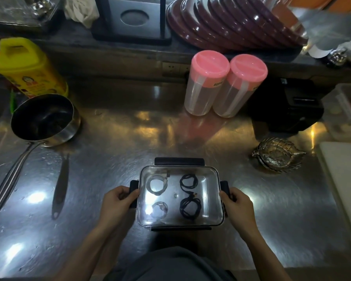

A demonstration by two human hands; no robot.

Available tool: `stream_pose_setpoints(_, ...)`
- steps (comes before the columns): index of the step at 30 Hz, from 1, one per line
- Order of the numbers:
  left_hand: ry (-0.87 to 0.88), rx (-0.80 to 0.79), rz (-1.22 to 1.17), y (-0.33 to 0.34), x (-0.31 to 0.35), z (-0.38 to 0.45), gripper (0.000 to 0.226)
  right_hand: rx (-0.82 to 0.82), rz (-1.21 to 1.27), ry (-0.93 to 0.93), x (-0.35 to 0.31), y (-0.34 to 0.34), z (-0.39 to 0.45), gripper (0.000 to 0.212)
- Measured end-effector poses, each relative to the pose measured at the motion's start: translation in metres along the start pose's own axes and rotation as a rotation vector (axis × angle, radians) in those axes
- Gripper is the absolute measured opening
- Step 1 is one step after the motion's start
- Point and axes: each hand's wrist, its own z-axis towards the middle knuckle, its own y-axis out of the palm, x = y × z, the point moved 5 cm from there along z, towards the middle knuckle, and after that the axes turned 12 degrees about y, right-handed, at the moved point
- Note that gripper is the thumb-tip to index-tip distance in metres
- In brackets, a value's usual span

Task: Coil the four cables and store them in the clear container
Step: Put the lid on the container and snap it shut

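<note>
At the far left of the steel counter [109, 151] a yellow jug [26, 65] and a saucepan [45, 118] are seen, well apart from the work; neither is part of the job.

Nearer the middle, the left hand [118, 201] is curled round the left side clip [133, 192] of the clear container [180, 222], fingers wrapped at its edge and pinching the clip. Whether that clip is fully latched cannot be told.

Inside the container four coils are laid out in a two-by-two pattern. On the left side the two pale cables are found: one at the far left [157, 184], one at the near left [159, 209], the latter partly washed out by glare. On the right side the two black cables are placed, far [188, 181] and near [189, 207]. All four appear wound into loops and none is seen trailing over the rim. A clear lid seems to be seated over them, with dark clips showing at the far and near edges.

The right hand [236, 203] is closed on the right side clip [225, 189] in the same manner.

Further right, two pink-lidded jars [225, 86] and a metal dish [278, 154] are left untouched.

The coiling and storing are judged complete; at most, the pressing down of the side clips and the letting go of the container are left.
</note>
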Motion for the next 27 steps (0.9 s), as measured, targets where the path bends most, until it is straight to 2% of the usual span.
stream_pose_setpoints(4, 0.026, 0.007, 0.029, 0.001, -0.001, 0.001, 0.024, -0.008, -0.006, 0.011, 0.002, 0.002, -0.001, 0.030)
stream_pose_setpoints(15, 0.035, 0.050, -0.005, 0.010, 0.020, 0.011, 0.008, -0.028, 0.058, 0.006, -0.017, 0.009, -0.002, 0.024)
stream_pose_setpoints(23, 0.033, 0.090, -0.038, 0.027, 0.042, 0.033, 0.021, 0.036, 0.079, 0.000, -0.047, 0.011, 0.010, 0.029)
stream_pose_setpoints(25, 0.055, 0.047, 0.042, 0.028, 0.043, 0.036, 0.026, 0.079, 0.061, -0.013, -0.056, 0.014, 0.010, 0.026)
stream_pose_setpoints(27, 0.046, -0.036, 0.143, 0.026, 0.036, 0.035, 0.043, 0.099, 0.035, -0.022, -0.059, 0.015, 0.011, 0.028)
